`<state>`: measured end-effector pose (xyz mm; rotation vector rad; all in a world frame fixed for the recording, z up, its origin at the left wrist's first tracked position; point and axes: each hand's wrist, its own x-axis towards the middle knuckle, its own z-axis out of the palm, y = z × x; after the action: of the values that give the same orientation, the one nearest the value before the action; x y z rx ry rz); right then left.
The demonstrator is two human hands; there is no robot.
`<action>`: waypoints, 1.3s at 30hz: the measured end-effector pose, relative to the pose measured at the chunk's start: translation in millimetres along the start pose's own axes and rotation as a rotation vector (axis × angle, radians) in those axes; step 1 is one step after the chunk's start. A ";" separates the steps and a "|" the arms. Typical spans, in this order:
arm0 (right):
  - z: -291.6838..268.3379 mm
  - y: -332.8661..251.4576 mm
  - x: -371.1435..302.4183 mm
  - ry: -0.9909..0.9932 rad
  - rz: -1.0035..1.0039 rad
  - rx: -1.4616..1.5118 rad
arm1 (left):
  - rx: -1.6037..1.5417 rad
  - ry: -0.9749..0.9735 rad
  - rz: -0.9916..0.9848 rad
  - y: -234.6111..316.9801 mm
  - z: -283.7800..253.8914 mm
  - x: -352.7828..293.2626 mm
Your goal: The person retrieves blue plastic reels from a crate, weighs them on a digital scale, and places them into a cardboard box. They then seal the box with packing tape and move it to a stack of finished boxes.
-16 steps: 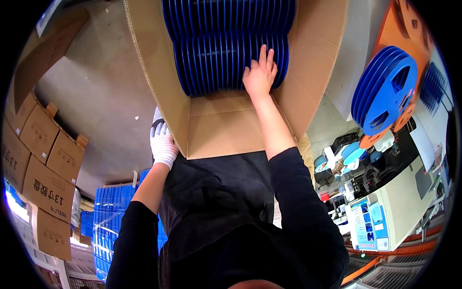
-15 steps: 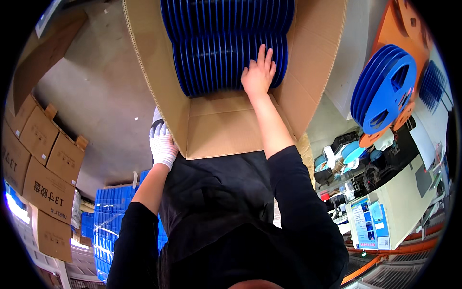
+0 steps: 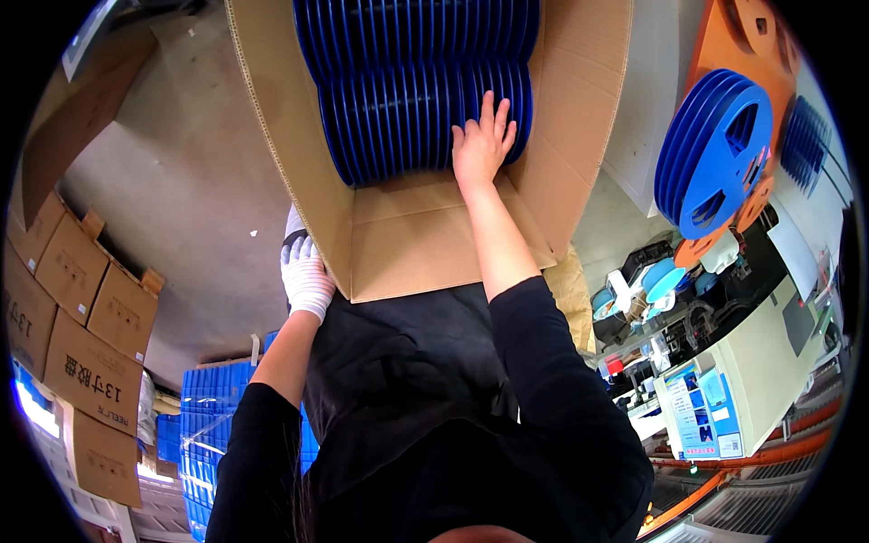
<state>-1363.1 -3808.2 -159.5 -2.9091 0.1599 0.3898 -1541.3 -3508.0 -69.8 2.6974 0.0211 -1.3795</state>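
Note:
A tall brown cardboard box [image 3: 398, 242] stands in front of me, its top open. Inside it, blue plastic reels [image 3: 389, 118] are packed on edge in two rows, their rims facing up. My right hand [image 3: 480, 158], bare, reaches into the box with fingers spread, touching the rims at the right of the nearer row. My left hand [image 3: 305, 279], in a white knitted glove, lies against the outside of the box's left wall by the near corner. Its fingers stretch forward along the cardboard; the thumb is not clearly visible.
More blue reels [image 3: 715, 154] hang on a rod at an orange machine [image 3: 740, 41] on the right. A cream cabinet [image 3: 769, 366] stands at lower right. Stacked cartons [image 3: 95, 371] and plastic-wrapped blue stock [image 3: 213, 398] are on the left, beside the grey floor [image 3: 199, 172].
The view has shifted slightly, so the box and machine appear a little further left. My right hand stays on the reels and its fingers have spread slightly. My left hand keeps its place.

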 end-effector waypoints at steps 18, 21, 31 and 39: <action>-227.0 -13.9 -84.2 0.426 0.199 0.480 | -0.095 0.047 -0.017 3.0 -15.0 6.8; -254.1 -14.5 -84.2 0.448 0.131 0.656 | -0.160 0.160 -0.014 1.1 -10.9 4.6; -293.1 12.0 -83.8 0.489 -0.015 0.506 | -0.524 1.002 0.443 69.9 -151.3 -21.8; -272.0 -13.0 -99.3 0.358 0.033 0.878 | -0.876 0.217 -0.832 120.9 -107.5 158.1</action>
<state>-1388.8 -3845.5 126.8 -2.0727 0.3320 -0.1785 -1354.1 -3622.9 -124.1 2.0529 1.4979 -0.8249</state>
